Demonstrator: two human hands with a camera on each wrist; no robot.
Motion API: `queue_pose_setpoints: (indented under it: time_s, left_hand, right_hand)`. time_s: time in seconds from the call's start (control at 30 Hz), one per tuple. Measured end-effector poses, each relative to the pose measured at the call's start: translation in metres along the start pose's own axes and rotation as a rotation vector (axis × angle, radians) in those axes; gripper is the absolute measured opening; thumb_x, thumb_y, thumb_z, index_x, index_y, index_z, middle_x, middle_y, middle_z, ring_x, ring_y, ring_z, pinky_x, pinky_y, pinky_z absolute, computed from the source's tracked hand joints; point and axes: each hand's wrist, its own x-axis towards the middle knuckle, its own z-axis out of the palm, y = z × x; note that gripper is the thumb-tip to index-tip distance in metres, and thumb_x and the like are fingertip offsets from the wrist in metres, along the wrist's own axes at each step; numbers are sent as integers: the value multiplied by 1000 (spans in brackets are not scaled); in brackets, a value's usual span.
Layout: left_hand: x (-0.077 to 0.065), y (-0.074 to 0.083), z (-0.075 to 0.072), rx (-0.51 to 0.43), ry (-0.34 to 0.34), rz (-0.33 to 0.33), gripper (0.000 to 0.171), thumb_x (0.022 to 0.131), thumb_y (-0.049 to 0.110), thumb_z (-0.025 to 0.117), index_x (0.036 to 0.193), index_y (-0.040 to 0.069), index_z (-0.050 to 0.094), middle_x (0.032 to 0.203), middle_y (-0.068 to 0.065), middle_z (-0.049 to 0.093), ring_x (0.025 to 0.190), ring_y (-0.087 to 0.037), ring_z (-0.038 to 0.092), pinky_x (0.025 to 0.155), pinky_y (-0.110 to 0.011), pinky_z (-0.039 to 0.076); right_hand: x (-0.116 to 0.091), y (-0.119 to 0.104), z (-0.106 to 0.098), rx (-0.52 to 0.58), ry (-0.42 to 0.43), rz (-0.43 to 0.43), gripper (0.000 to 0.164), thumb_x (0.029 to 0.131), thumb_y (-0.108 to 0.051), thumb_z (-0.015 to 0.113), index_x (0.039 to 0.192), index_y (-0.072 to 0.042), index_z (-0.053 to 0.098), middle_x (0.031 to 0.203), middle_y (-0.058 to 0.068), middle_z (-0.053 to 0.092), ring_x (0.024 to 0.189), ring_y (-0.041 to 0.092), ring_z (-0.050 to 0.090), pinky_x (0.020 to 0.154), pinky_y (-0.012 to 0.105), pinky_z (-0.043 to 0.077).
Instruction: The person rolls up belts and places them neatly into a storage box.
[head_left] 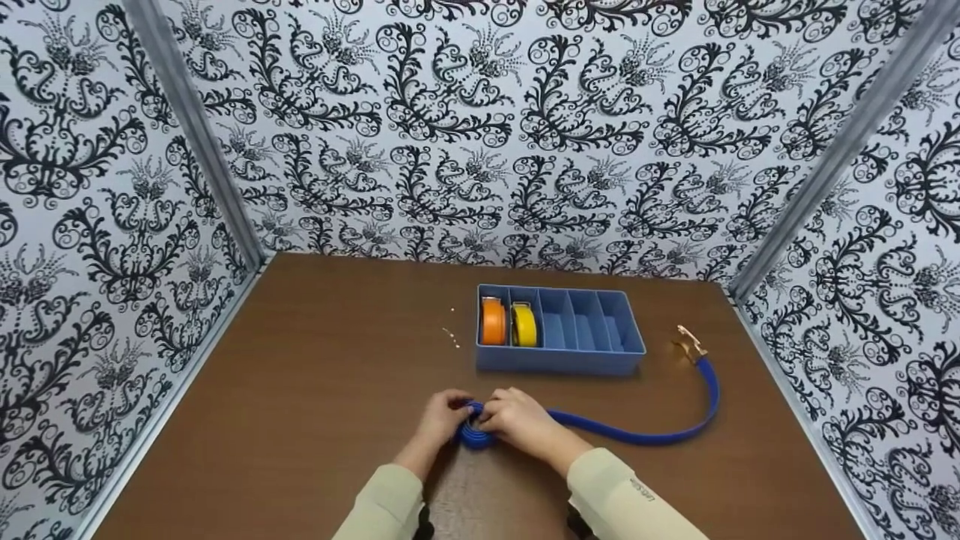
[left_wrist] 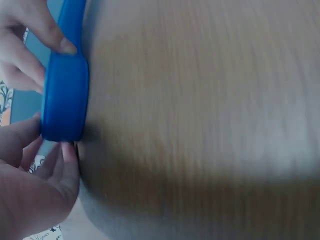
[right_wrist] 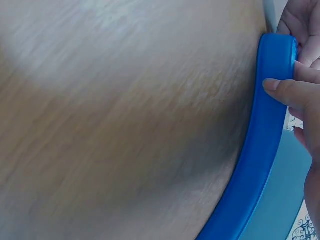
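A blue belt [head_left: 637, 437] lies partly rolled on the table, its coil [head_left: 475, 438] standing on edge between the two hands. From the coil the loose length curves right to a gold buckle [head_left: 691, 343]. My left hand [head_left: 442, 417] holds the coil's left side, fingers round it; the left wrist view shows the rolled belt [left_wrist: 66, 100] near its fingertips. My right hand [head_left: 517, 418] pinches the coil's right side, and in the right wrist view its thumb [right_wrist: 280, 86] presses on the strap [right_wrist: 255, 140]. Parts of the fingers are hidden behind the belt.
Behind the hands stands a blue-grey divided box [head_left: 559, 362]. An orange rolled belt [head_left: 493, 322] and a yellow rolled belt [head_left: 524, 325] sit in its two left compartments. Small shiny marks [head_left: 451, 337] show on the brown table [head_left: 337, 337]. Patterned walls [head_left: 480, 150] enclose the back and sides.
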Motion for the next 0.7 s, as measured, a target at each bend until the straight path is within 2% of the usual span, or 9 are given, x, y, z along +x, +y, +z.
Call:
queue_pose_setpoints:
  time_s: [0.13, 0.27, 0.5, 0.7]
  left_hand:
    - [-8, 7, 2, 2, 30, -71, 37, 77, -8, 71, 110, -18, 58, 102, -27, 65, 95, -39, 62, 82, -43, 51]
    - [-13, 13, 4, 48, 35, -114, 48, 74, -4, 74, 115, -16, 54, 107, -29, 63, 100, -41, 60, 88, -48, 48]
    - [-14, 12, 8, 113, 90, -119, 29, 70, -8, 73, 96, -8, 61, 95, -18, 63, 92, -34, 59, 85, -45, 48]
    - [-8, 16, 7, 103, 30, -161, 29, 72, -16, 65, 100, -10, 64, 96, -18, 65, 90, -31, 61, 77, -41, 52]
  right_hand:
    - [2, -1, 0, -2, 3, 16, 8, 81, -18, 79, 86, -23, 80, 85, -9, 67, 81, 15, 55, 71, 30, 43]
    - [3, -3, 0, -21, -6, 32, 9, 76, -19, 83, 82, -25, 80, 79, -9, 63, 78, 15, 53, 69, 29, 41]
    - [3, -9, -4, -24, -71, 67, 12, 77, -22, 83, 88, -26, 80, 77, -8, 60, 76, 16, 49, 67, 29, 39]
    - [0, -5, -8, 37, -54, 57, 24, 73, -28, 85, 95, -24, 80, 90, -6, 66, 86, 17, 53, 77, 32, 43]
